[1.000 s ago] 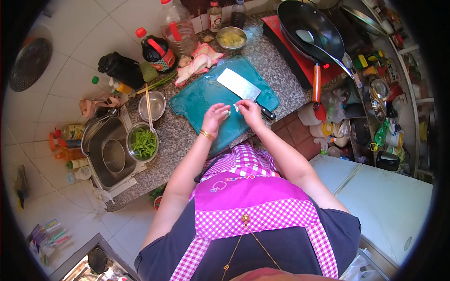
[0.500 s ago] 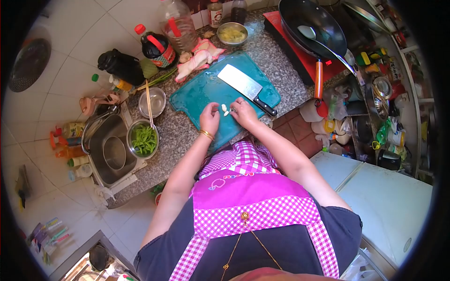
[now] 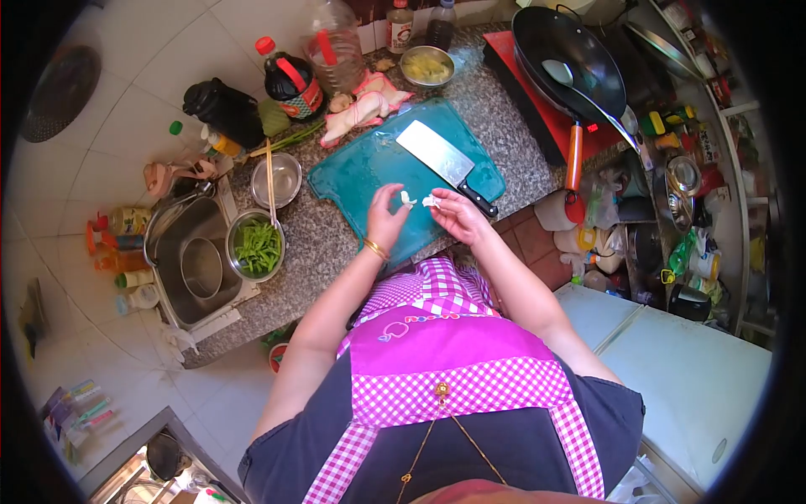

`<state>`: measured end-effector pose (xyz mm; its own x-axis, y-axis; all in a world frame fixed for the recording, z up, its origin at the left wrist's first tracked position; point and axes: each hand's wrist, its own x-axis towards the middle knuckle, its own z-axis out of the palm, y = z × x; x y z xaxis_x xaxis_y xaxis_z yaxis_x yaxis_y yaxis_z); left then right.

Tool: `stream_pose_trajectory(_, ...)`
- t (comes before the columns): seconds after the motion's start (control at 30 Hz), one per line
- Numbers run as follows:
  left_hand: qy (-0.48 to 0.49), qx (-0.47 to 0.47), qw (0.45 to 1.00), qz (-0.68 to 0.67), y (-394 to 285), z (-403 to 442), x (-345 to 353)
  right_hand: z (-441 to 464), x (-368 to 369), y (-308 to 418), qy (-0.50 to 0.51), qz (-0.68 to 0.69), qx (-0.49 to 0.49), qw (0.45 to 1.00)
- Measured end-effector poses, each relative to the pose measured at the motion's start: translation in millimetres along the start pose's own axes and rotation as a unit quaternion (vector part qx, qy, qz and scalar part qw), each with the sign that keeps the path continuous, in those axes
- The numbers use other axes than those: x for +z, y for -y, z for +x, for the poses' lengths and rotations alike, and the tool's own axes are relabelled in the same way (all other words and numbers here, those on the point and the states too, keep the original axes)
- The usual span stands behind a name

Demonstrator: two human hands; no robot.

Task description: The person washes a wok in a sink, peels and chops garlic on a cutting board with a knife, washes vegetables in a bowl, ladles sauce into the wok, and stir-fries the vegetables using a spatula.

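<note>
Over the green cutting board (image 3: 353,172), my left hand (image 3: 386,216) is open, thumb and fingers curved apart. Small white garlic cloves (image 3: 407,200) appear beside its fingertips, seemingly lying on the board. Opposite, my right hand (image 3: 462,218) is turned partly palm up and pinches a white piece of garlic (image 3: 431,202), with what looks like papery skin on it. A cleaver (image 3: 435,153) lies flat on the board just beyond my right hand, its black handle pointing toward the right edge.
Left of the board stand a bowl of cut green vegetables (image 3: 258,245), an empty metal bowl (image 3: 276,180) with chopsticks, and a sink (image 3: 180,290). Behind are a bowl of yellowish pieces (image 3: 427,65) and bottles. A wok (image 3: 571,63) sits on a red cooktop at right.
My hands have come up from the board. The right hand has rolled palm upward with white garlic at its fingertips, and the left hand's fingers have spread. The view has shifted slightly.
</note>
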<state>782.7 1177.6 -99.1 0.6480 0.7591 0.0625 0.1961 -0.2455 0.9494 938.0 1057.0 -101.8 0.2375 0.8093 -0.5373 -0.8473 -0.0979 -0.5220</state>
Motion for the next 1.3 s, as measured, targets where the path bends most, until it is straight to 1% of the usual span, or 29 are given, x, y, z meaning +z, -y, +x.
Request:
stream_pose_trajectory(0.1, 0.118, -0.004, 0.990, -0.070, -36.2, -6.5, -7.2, -10.9, 24.2, 2.3, 0.025, -0.024, -0.011, 0.999)
stream_pose_trajectory(0.2, 0.100, -0.015, 0.985, -0.139, -33.6, -12.1, -5.1, -18.3, 47.0, 2.4, 0.021, -0.100, -0.049, 0.994)
stream_pose_trajectory(0.23, 0.068, 0.007, 0.986, -0.149, -32.9, -12.0, -4.9, -23.5, 58.6, 4.6, 0.015, -0.135, -0.065, 0.989)
stream_pose_trajectory(0.33, 0.022, -0.067, 0.965, -0.252, -34.0, -18.8, -7.9, -28.4, 75.1, 8.3, 0.024, -0.198, -0.118, 0.973)
stream_pose_trajectory(0.37, 0.022, -0.094, 0.956, -0.276, -36.3, -20.9, -10.0, -29.2, 78.1, 10.1, 0.046, -0.226, -0.125, 0.965)
stream_pose_trajectory(0.43, 0.016, -0.145, 0.934, -0.325, -41.0, -24.2, -16.6, -29.5, 84.6, 15.2, 0.098, -0.285, -0.136, 0.944)
stream_pose_trajectory(0.53, -0.018, -0.174, 0.923, -0.344, -39.4, -30.9, -23.9, -28.5, 94.5, 25.3, 0.149, -0.316, -0.087, 0.933)
stream_pose_trajectory(0.63, -0.107, -0.212, 0.822, -0.517, -30.7, -49.8, -30.6, -29.3, 98.6, 32.1, 0.171, -0.314, 0.011, 0.934)
stream_pose_trajectory(0.7, -0.186, -0.225, 0.768, -0.570, -22.1, -76.9, -45.0, -26.6, 99.3, 33.5, 0.174, -0.319, 0.059, 0.930)
stream_pose_trajectory(0.77, -0.266, -0.224, 0.708, -0.614, -2.4, -122.8, -69.3, -23.9, 96.2, 34.0, 0.162, -0.334, 0.069, 0.926)
stream_pose_trajectory(0.83, -0.330, -0.191, 0.682, -0.624, 26.8, -186.3, -104.9, -18.1, 86.5, 34.7, 0.165, -0.338, 0.069, 0.924)
stream_pose_trajectory(0.87, -0.419, -0.195, 0.643, -0.611, 46.6, -220.5, -121.4, -17.7, 83.5, 36.8, 0.167, -0.340, 0.064, 0.923)
stream_pose_trajectory(0.9, -0.456, -0.198, 0.600, -0.626, 61.9, -258.0, -144.6, -17.0, 78.3, 37.5, 0.148, -0.350, 0.056, 0.923)
stream_pose_trajectory(0.93, -0.517, -0.194, 0.544, -0.632, 82.9, -298.4, -164.2, -16.7, 74.3, 37.6, 0.128, -0.360, 0.045, 0.923)
stream_pose_trajectory(0.97, -0.572, -0.180, 0.520, -0.608, 113.7, -343.0, -183.5, -17.6, 71.8, 38.5, 0.111, -0.356, 0.049, 0.927)
stream_pose_trajectory(1.03, -0.651, -0.106, 0.512, -0.551, 152.6, -422.4, -221.0, -19.2, 65.2, 40.0, 0.078, -0.351, 0.048, 0.932)
stream_pose_trajectory(1.07, -0.716, -0.125, 0.466, -0.505, 159.4, -448.9, -239.2, -19.1, 61.2, 38.7, 0.062, -0.348, 0.043, 0.935)
stream_pose_trajectory(1.1, -0.758, -0.111, 0.424, -0.484, 152.4, -465.1, -255.9, -19.2, 58.3, 36.1, 0.047, -0.346, 0.038, 0.936)
stream_pose_trajectory(1.13, -0.776, -0.173, 0.443, -0.414, 166.5, -492.0, -273.0, -19.8, 56.3, 32.3, 0.029, -0.343, 0.031, 0.938)
stream_pose_trajectory(1.17, -0.799, -0.226, 0.426, -0.361, 157.8, -502.0, -285.4, -20.0, 54.9, 26.6, 0.010, -0.338, 0.024, 0.941)
stream_pose_trajectory(1.27, -0.765, -0.338, 0.476, -0.273, 179.5, -552.2, -329.9, -28.4, 58.6, 1.0, -0.009, -0.323, -0.008, 0.946)
stream_pose_trajectory(1.3, -0.770, -0.385, 0.440, -0.256, 191.1, -562.5, -341.9, -31.9, 62.5, -10.6, -0.027, -0.326, -0.015, 0.945)
